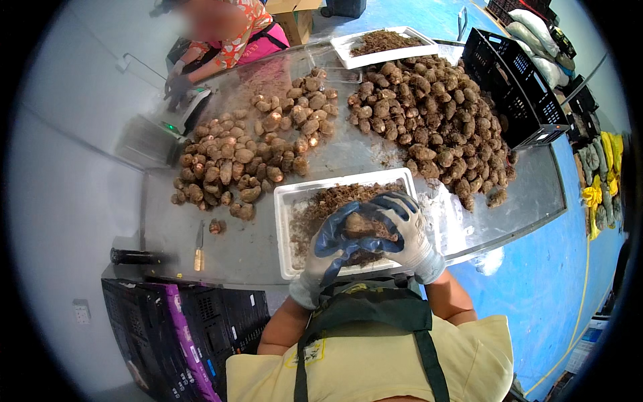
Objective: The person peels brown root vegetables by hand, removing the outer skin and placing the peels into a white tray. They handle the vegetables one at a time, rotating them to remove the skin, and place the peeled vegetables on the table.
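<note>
Both my hands wear pale knit gloves with blue coated palms. Between them is a brown, hairy taro corm, held over a white tray strewn with brown root fibres and peelings. My left hand cups the corm from the left, and my right hand closes around it from the right. To the right beyond the tray rises a big heap of shaggy, soil-covered taro corms. Cleaner corms lie heaped to the left, some with pale cut ends.
A wooden-handled knife lies left of the tray, near a lone corm. Across the metal table, a gloved co-worker stands at a scale. Another fibre-filled tray and a black crate stand at the back. Black crates sit at lower left.
</note>
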A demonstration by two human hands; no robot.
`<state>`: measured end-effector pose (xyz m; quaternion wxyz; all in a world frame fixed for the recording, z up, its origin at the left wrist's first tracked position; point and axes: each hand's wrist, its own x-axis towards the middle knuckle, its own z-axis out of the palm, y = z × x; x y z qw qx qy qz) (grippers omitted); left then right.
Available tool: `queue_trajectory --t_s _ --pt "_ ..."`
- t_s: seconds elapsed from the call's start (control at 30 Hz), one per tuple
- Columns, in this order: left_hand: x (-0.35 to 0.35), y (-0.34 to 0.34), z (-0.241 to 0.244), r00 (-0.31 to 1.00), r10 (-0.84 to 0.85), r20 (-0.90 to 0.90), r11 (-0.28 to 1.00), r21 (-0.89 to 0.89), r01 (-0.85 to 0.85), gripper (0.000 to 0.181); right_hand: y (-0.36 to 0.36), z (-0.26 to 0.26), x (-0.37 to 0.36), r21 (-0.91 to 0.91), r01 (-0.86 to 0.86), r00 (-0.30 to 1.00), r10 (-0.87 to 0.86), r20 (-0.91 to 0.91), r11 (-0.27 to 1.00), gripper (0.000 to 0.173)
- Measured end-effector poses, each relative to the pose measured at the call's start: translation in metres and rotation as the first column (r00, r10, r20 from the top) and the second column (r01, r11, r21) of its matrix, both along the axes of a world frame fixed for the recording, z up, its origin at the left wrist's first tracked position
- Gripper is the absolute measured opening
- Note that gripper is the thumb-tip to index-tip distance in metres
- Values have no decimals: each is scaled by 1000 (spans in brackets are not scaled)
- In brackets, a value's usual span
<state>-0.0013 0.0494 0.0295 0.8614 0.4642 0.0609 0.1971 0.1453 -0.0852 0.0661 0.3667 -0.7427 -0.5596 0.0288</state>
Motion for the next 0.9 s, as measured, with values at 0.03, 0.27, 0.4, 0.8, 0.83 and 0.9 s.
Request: queue_trajectory --t_s 0.03,0.27,0.4,0.8,0.83,0.9 --pt "1 0 2 1000 10 -4 1000 19 -10 70 1 -5 -3 27 2 1000 -2 14 1000 57" --pt "1 1 2 992 71 -105 971 233 -44 68 8 -9 -5 119 192 979 -199 54 974 46" --pt "-2 2 -1 997 61 -53 989 140 -53 62 0 -38 22 107 318 941 -300 -156 942 51" --pt "5 -3 5 989 143 -25 969 208 -135 70 5 -12 -10 106 101 989 -111 93 989 48" --pt "4 -3 5 991 130 -32 980 156 -124 70 4 -7 -9 90 170 980 -178 85 981 47" --pt "1 -2 6 994 100 -40 994 52 -98 69 5 -9 0 143 300 949 -311 58 943 49"
